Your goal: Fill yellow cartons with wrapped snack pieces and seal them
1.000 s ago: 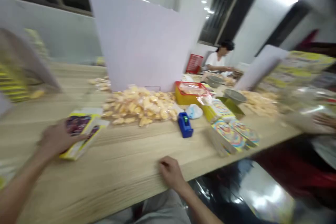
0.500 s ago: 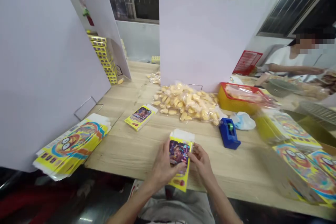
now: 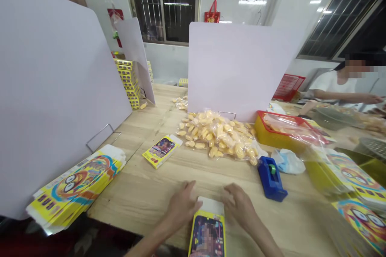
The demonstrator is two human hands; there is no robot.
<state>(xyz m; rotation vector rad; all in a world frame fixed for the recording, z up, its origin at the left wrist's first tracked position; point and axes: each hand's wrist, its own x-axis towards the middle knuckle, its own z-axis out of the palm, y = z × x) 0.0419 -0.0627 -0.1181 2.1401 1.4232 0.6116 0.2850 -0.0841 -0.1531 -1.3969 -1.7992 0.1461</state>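
A small yellow box [image 3: 207,233] with a dark printed picture lies at the near edge in front of me, partly cut off by the bottom of the view. Its white end flap [image 3: 211,204] sticks out on the far side. My left hand [image 3: 182,202] is left of the flap, fingers apart, thumb close to the flap's edge; whether it touches is unclear. On the flap's right is my right hand [image 3: 241,207], slightly blurred, its fingers bent but apart, with nothing seen in them. A similar box [image 3: 162,150] lies farther off, its white end raised.
Plastic-wrapped yellow pieces [image 3: 218,134] are heaped behind my hands. A blue tape dispenser [image 3: 272,178] and a yellow-red basket [image 3: 280,132] stand right. Flat cartons [image 3: 76,184] lie left, more cartons [image 3: 362,221] right. White partitions [image 3: 235,68] rise behind. A person [image 3: 340,88] sits far right.
Both hands have let go of the yellow box's sides and now stand apart beside its flap. The box is lower in view. The camera has tilted up.
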